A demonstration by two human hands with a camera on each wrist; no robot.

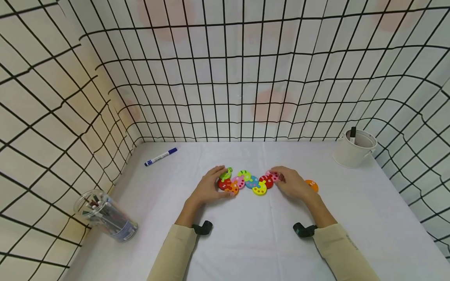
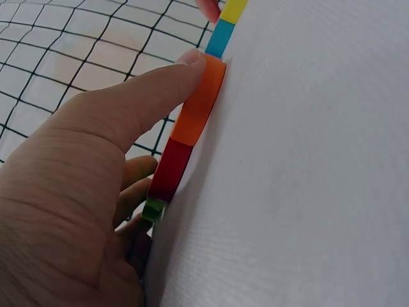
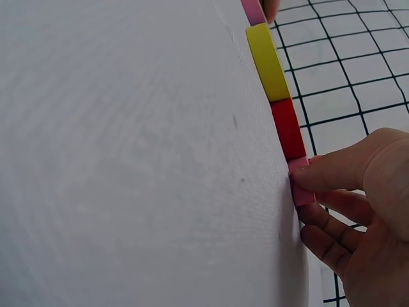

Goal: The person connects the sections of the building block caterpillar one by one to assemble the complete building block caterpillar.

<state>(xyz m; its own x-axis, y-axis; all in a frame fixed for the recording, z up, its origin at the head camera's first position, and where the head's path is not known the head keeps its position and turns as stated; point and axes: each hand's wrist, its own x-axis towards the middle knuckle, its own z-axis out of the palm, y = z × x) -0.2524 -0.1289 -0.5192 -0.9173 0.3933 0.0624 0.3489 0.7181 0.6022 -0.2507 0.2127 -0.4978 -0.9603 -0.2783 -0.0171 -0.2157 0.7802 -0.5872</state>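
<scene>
A wavy chain of round, coloured, numbered puzzle pieces (image 1: 251, 182) lies on the white-covered table, with a green head-shaped piece (image 1: 226, 174) at its left end. My left hand (image 1: 207, 187) holds that end: its thumb touches the edge of the orange piece (image 2: 200, 105), and its fingers reach round beside the red piece (image 2: 170, 169) and the green one. At the other end my right hand (image 1: 291, 183) pinches a pink piece (image 3: 301, 182), which sits against a red piece (image 3: 289, 130). A separate orange round piece (image 1: 311, 185) lies just right of this hand, partly hidden by it.
A blue-capped marker (image 1: 160, 157) lies at the back left. On the left stands a clear jar (image 1: 109, 218) of pens or pencils. A white bucket (image 1: 351, 152) with a marker stands at the back right. Black wire grid (image 1: 225, 70) borders the back and sides.
</scene>
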